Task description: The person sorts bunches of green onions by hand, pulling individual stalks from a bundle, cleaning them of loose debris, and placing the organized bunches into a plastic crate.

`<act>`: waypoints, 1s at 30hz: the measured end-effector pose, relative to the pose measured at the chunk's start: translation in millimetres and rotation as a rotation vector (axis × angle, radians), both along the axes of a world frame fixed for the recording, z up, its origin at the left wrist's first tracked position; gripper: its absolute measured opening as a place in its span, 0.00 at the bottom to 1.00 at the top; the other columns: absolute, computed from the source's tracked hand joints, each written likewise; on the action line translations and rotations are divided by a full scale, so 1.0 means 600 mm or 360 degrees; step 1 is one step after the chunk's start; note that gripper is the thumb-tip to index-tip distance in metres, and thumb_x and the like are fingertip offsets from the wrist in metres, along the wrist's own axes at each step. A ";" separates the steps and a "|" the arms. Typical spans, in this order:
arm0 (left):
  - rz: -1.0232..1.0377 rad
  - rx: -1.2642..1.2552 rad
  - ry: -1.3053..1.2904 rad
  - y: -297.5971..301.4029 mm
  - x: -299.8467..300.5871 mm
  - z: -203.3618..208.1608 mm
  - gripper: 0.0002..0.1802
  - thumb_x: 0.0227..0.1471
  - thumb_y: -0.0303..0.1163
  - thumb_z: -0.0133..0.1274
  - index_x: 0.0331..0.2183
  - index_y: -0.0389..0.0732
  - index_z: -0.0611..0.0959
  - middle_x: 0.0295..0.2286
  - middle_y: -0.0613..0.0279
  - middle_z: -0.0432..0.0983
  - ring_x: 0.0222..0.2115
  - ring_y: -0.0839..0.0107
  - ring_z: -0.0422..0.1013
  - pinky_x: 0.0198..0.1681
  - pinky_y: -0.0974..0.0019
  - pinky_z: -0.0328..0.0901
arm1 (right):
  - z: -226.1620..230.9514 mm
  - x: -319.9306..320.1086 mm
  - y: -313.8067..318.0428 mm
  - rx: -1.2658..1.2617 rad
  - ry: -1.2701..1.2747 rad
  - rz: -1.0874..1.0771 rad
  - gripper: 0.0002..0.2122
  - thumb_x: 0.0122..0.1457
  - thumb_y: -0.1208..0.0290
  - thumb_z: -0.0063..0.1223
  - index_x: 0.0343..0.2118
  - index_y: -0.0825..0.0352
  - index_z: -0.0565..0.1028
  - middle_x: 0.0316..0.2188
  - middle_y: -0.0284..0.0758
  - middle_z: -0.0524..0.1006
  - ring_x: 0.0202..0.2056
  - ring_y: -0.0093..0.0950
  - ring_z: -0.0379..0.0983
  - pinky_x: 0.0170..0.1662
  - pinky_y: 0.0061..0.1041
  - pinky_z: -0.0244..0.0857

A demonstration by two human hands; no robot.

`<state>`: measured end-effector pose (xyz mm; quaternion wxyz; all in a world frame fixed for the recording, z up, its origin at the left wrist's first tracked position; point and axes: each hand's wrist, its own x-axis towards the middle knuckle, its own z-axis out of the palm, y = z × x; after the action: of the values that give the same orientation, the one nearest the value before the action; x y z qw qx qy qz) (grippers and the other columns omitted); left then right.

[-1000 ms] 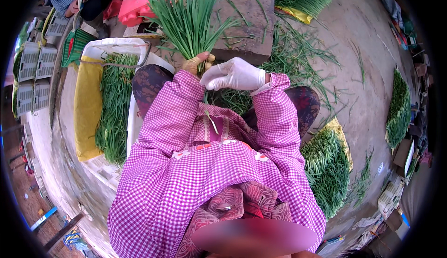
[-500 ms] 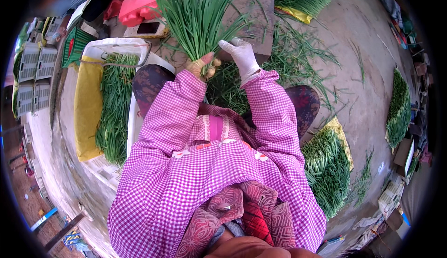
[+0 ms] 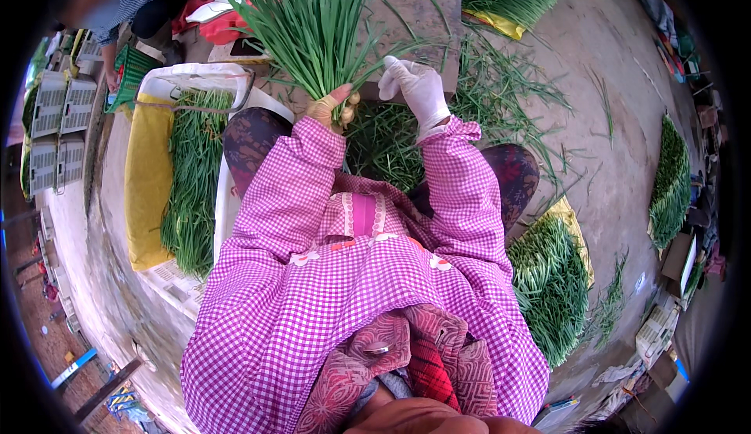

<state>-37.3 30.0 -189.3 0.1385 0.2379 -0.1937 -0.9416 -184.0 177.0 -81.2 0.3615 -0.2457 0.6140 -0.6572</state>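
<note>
The left hand gripped the leafy green bunch, tips pointing away; just rightward, the right hand curled, its hold unclear.

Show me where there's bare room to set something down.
Bare floor shows on the right, between the far-right pile and the yellow-edged pile. Crowded: between the knees, under loose leaves; the white crate, holding greens. The block is partly hidden by the bunch in the left hand.
</note>
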 end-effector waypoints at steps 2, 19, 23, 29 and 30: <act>0.0063 -0.0104 -0.0071 0.008 -0.001 0.017 0.11 0.52 0.28 0.54 0.36 0.32 0.75 0.23 0.58 0.75 0.14 0.74 0.69 0.13 0.76 0.64 | 0.026 0.002 0.007 -0.0166 0.0056 -0.0316 0.14 0.57 0.63 0.54 0.23 0.70 0.77 0.14 0.31 0.74 0.19 0.17 0.68 0.25 0.17 0.60; -0.0140 -0.0775 -0.0348 0.055 -0.006 0.074 0.12 0.44 0.21 0.59 0.35 0.37 0.77 0.23 0.56 0.77 0.15 0.71 0.70 0.12 0.72 0.58 | 0.024 0.015 -0.009 -0.0254 0.1579 -0.0507 0.04 0.44 0.70 0.60 0.23 0.62 0.77 0.19 0.33 0.75 0.27 0.33 0.72 0.39 0.32 0.64; -0.0036 -0.0697 -0.0565 0.060 -0.008 0.097 0.10 0.46 0.20 0.57 0.34 0.36 0.77 0.22 0.55 0.77 0.14 0.73 0.69 0.12 0.74 0.60 | 0.079 0.008 0.030 -0.0553 0.0117 -0.0575 0.05 0.56 0.73 0.54 0.30 0.70 0.76 0.24 0.33 0.78 0.27 0.21 0.72 0.36 0.23 0.66; 0.0244 -0.0398 -0.0205 0.047 -0.010 0.096 0.07 0.49 0.22 0.55 0.33 0.34 0.77 0.23 0.57 0.77 0.15 0.76 0.70 0.13 0.77 0.63 | 0.074 -0.045 0.078 -0.0764 -0.0137 -0.0015 0.14 0.60 0.63 0.50 0.29 0.73 0.75 0.26 0.37 0.77 0.28 0.25 0.73 0.39 0.24 0.66; 0.0260 -0.0336 -0.0273 0.042 -0.010 0.091 0.07 0.49 0.22 0.55 0.33 0.34 0.77 0.24 0.57 0.77 0.16 0.76 0.70 0.13 0.78 0.63 | 0.069 -0.044 0.076 -0.0621 -0.0170 0.0109 0.18 0.59 0.58 0.49 0.27 0.73 0.75 0.25 0.39 0.77 0.28 0.27 0.73 0.39 0.24 0.66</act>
<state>-43.2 55.4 -134.5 0.2218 0.3166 -0.2829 -0.8778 -210.1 222.5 -39.6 0.3614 -0.2965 0.4463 -0.7631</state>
